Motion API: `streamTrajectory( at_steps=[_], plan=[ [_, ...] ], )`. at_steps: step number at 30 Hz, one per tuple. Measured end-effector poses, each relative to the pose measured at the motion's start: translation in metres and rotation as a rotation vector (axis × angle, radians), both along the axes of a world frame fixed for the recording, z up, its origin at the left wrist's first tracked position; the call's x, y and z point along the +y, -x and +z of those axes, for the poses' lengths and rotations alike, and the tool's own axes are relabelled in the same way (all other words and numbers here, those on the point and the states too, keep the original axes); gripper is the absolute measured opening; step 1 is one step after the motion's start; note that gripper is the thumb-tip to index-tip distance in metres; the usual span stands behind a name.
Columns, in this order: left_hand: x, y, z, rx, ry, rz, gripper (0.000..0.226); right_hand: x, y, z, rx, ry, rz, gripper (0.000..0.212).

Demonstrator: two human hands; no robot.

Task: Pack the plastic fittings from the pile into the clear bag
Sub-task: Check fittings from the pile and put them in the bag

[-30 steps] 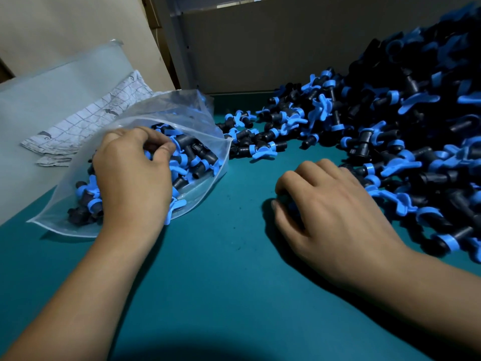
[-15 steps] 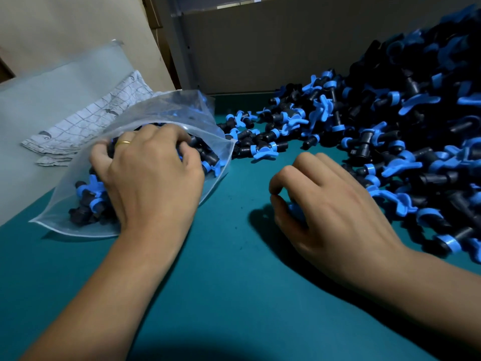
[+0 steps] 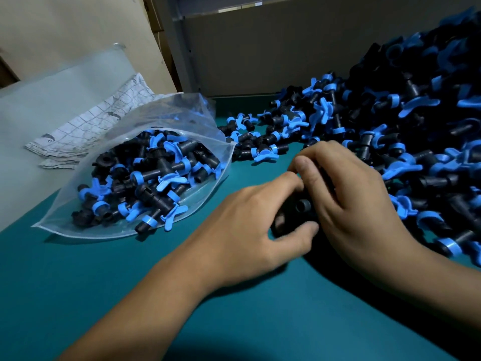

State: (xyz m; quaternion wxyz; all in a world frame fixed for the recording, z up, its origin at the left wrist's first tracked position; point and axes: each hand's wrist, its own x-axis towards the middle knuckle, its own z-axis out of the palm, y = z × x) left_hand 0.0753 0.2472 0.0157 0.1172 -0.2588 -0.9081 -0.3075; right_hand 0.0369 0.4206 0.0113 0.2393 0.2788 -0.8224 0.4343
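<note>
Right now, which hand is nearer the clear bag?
Left. The left hand lies just right of the clear bag, apart from it; the right hand is farther right, against the pile.

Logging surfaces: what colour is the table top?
Teal green table top, clearest in the head view.

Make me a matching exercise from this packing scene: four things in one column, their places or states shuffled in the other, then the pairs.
Things
1. clear bag
2. pile of fittings
3. checked cloth
4. both hands

Places or states
A. heaped on the right of the table
B. gathered round dark fittings
C. lying open, partly filled
D. folded behind the bag

Pairs: 1-C, 2-A, 3-D, 4-B
</note>
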Motion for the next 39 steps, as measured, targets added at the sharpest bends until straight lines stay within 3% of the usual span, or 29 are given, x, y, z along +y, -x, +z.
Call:
streamTrajectory(
  at_steps=[4,8,14,17,22,24,30,33,36,39],
  plan=[
    [-0.004,0.002,-0.003,-0.042,-0.009,0.008,0.039,0.000,-0.006,0.004,-0.037,0.042,0.069,0.019],
    [-0.005,0.002,-0.003,-0.045,-0.049,-0.020,0.023,-0.001,-0.016,0.004,-0.039,0.030,0.121,0.026],
    [-0.012,0.005,-0.004,-0.030,-0.200,0.083,0.018,-0.003,-0.014,0.001,-0.043,-0.072,0.166,0.020],
    [-0.016,0.008,-0.004,0.020,-0.249,0.097,0.011,-0.004,-0.016,-0.001,0.002,-0.163,0.231,0.036],
    [-0.022,0.016,-0.003,-0.081,-0.691,0.151,0.015,-0.002,-0.012,-0.003,-0.052,-0.084,0.149,0.040],
    [-0.024,0.018,-0.003,-0.085,-0.773,0.155,0.014,-0.002,-0.009,-0.003,-0.134,-0.074,0.112,0.041],
    [-0.024,0.015,0.001,-0.005,-0.830,0.187,0.021,-0.001,-0.009,-0.001,-0.083,-0.021,0.164,0.034],
    [-0.024,0.016,0.002,-0.076,-0.918,0.232,0.031,0.001,-0.012,0.002,-0.050,0.036,0.203,0.014],
    [-0.023,0.017,0.002,-0.157,-0.992,0.251,0.035,0.002,-0.012,0.004,-0.088,0.077,0.200,0.014],
    [-0.024,0.018,0.003,-0.196,-1.022,0.200,0.025,0.001,-0.010,0.002,-0.066,0.074,0.160,0.010]
  ],
)
